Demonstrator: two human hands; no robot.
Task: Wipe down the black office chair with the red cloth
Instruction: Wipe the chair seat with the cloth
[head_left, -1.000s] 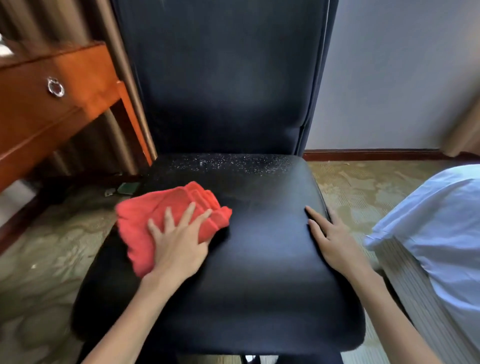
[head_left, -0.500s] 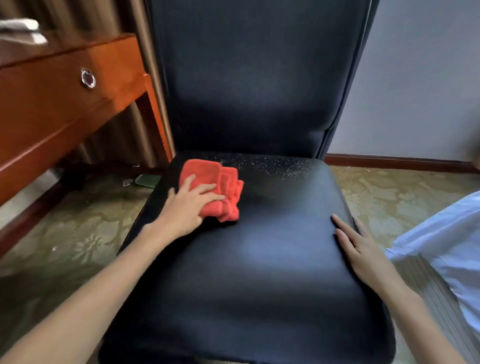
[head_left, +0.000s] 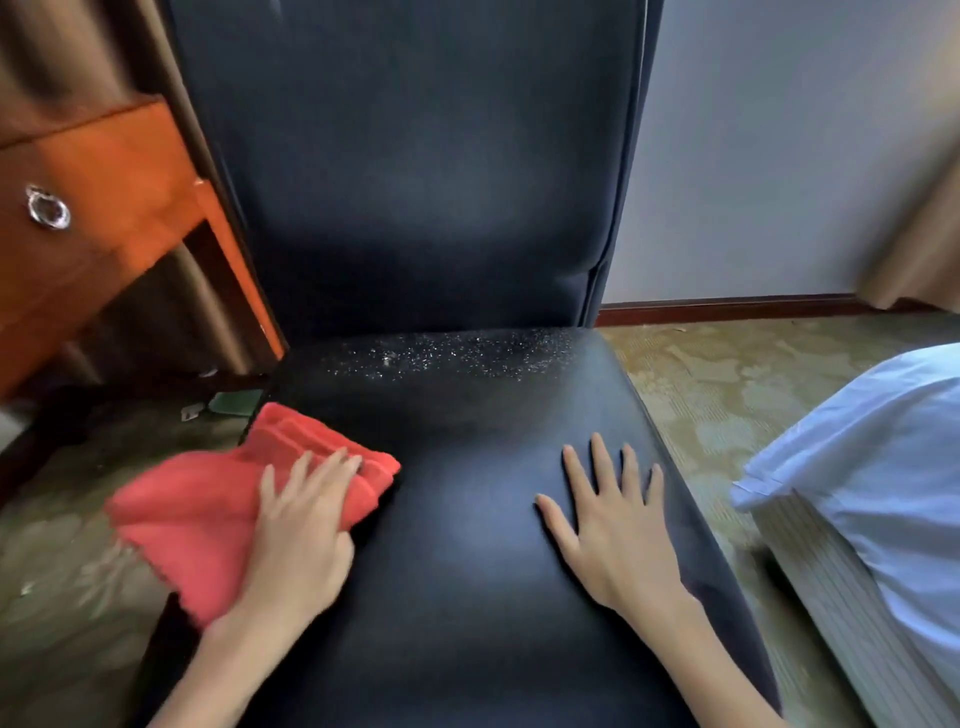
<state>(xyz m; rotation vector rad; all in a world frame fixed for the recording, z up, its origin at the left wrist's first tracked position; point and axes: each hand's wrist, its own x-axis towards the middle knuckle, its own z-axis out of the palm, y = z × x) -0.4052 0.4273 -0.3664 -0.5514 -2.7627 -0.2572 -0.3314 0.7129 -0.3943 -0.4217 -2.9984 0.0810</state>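
I saw the black office chair (head_left: 467, 545) filling the middle of the frame, its tall backrest running up to the top edge and its seat stretching down to the bottom edge. The red cloth (head_left: 218, 514) lay at the lower left, bunched on the seat's left edge and spilling out past it over the carpet (head_left: 62, 597). The left hand (head_left: 298, 540) pressed flat on top of the cloth, its fingers straight and slightly apart, tips aimed toward the upper right; motion blur softened that hand and the cloth. The right hand (head_left: 613, 525) lay palm down on the bare seat at the lower right, fingers spread wide and the thumb out to the side, well apart from the cloth. A band of pale dust specks (head_left: 452, 353) sat across the back of the seat, just below the backrest, at the centre of the frame. At the upper left stood a wooden desk (head_left: 104, 208) with a metal ring pull (head_left: 48, 208) on its drawer. White bedding (head_left: 872, 467) showed at the right edge.
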